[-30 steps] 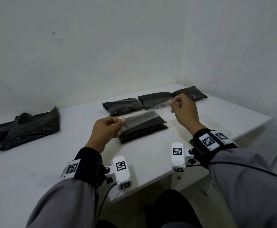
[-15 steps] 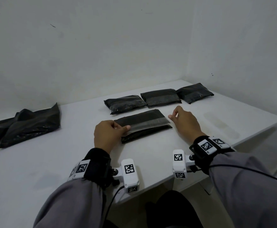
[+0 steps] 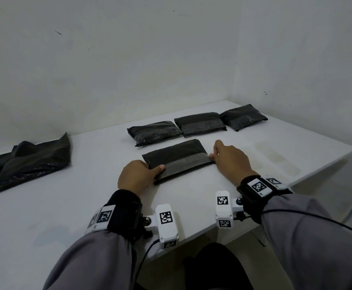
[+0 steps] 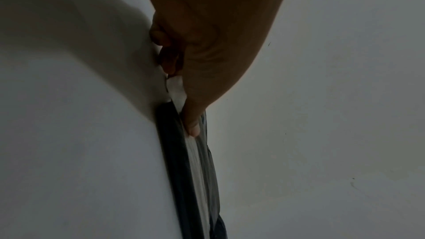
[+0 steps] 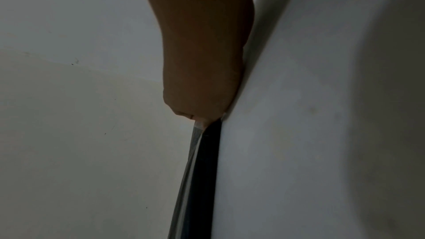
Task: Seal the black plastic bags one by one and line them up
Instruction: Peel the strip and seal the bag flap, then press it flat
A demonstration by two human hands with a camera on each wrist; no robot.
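Black bag (image 3: 176, 155) flat on the white worktop (image 3: 45, 206), tape (image 3: 183, 166) stretched across it.
Left hand (image 3: 138, 176) pinches the tape's left end; right hand (image 3: 230, 160) pinches its right end.

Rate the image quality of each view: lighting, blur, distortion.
Head view: dim, even light, sharp, wide-angle bowing; glossy tape strip on the black bag. Left wrist view: dark, left hand shadowed. Right wrist view: dark, soft, right hand underexposed.
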